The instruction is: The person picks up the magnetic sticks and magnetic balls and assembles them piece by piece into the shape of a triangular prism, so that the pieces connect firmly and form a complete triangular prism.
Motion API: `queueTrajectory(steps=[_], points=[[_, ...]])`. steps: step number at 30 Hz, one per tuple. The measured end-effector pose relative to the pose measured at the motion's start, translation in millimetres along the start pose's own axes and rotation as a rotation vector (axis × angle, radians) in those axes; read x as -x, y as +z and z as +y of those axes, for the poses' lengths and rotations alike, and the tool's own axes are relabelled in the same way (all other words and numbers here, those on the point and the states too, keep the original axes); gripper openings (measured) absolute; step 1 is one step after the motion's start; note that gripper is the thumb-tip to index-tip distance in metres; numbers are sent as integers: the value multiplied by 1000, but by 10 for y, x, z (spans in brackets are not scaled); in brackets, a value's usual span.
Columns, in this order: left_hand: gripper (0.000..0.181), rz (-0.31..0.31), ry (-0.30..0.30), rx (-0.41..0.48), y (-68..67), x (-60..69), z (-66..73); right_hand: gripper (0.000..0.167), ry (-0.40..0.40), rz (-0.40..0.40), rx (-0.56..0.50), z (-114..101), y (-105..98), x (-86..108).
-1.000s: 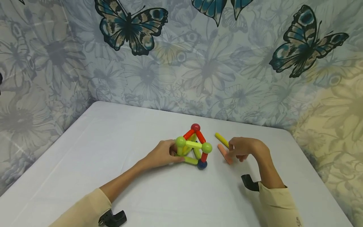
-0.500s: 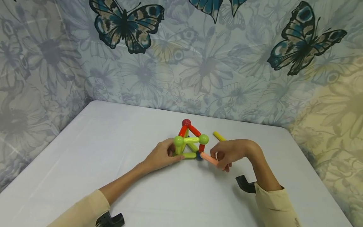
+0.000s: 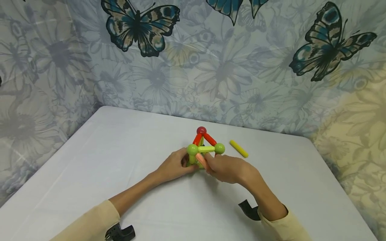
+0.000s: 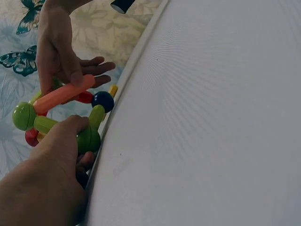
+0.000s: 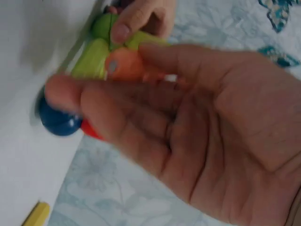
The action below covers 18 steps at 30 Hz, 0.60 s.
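A small frame of magnetic sticks and balls stands on the white table, with a red ball on top and green balls below it. My left hand grips its lower left corner, thumb and fingers around a green ball and stick. Between thumb and finger my right hand pinches an orange stick. One end of that stick meets the upper left green ball in the left wrist view. A dark blue ball shows at a lower corner; the right hand hides it in the head view.
A loose yellow stick lies to the right of the frame, behind the right hand. The white table ends at a wall covering printed with butterflies and flowers.
My right hand has picked the orange stick off the table and carried it left, past the blue ball, to the upper left green ball. The left hand keeps its hold; the frame has turned slightly.
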State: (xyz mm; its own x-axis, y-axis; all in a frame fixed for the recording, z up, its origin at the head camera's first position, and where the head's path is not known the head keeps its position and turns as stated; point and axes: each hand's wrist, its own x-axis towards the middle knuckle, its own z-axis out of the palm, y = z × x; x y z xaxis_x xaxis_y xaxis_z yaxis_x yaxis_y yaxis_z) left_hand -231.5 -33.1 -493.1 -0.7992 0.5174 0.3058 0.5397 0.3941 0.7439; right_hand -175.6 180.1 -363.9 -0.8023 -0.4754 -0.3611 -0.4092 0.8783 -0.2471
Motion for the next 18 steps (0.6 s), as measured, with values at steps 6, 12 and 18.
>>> queueTrajectory(steps=[6,12,18], points=[[37,7,10,7,3,1,0,28,65,104,278,-79,173,-111],[40,-21,8,13,7,3,-2,28,99,222,453,-88,309,-162],[36,-20,31,15,-26,-13,3,47,158,151,302,-95,263,-155]])
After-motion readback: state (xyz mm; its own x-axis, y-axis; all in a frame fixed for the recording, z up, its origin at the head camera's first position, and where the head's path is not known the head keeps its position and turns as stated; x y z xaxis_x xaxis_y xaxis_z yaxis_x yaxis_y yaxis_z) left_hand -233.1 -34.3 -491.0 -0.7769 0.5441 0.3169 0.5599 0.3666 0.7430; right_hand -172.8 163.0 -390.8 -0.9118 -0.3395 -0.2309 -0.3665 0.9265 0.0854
